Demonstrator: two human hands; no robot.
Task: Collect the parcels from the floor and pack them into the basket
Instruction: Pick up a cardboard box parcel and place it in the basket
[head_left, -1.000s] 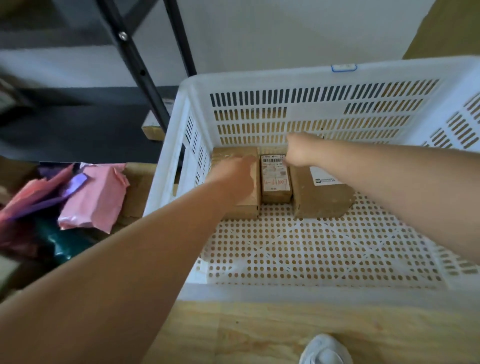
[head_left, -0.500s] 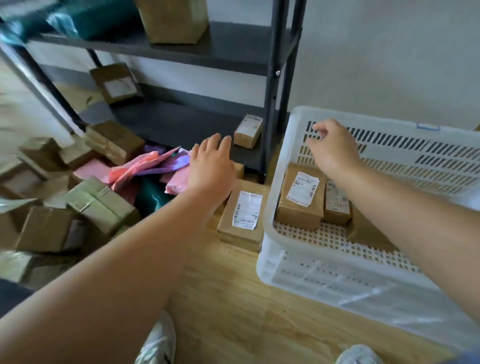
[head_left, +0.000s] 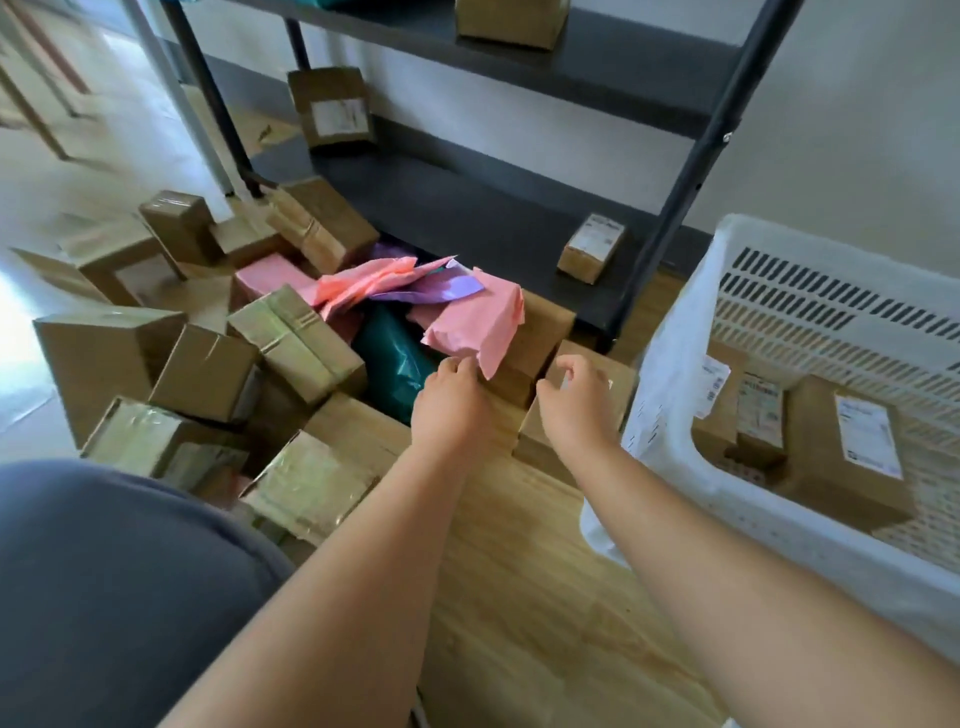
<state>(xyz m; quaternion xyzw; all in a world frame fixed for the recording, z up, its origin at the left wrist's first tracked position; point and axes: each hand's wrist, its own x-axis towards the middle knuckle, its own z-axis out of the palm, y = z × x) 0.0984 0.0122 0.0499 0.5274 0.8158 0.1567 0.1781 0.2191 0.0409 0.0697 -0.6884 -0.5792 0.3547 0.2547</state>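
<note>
My right hand (head_left: 576, 405) hangs loose, empty, over the brown parcel (head_left: 621, 389) by the basket (head_left: 670, 395); left hand (head_left: 452, 410) at the pink mailer (head_left: 478, 322), grip unclear. Wood floor (head_left: 519, 571), dark shelf (head_left: 467, 208) behind.

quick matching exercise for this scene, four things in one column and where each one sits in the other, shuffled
Things:
1. pink mailer
2. teal bag
3. small labelled box
4. white basket

Places:
a. on the dark bottom shelf
b. on the wooden floor, at the right
c. on top of the heap of parcels
d. low in the heap, partly under the pink mailer

Pairs: 1-c, 2-d, 3-a, 4-b
</note>
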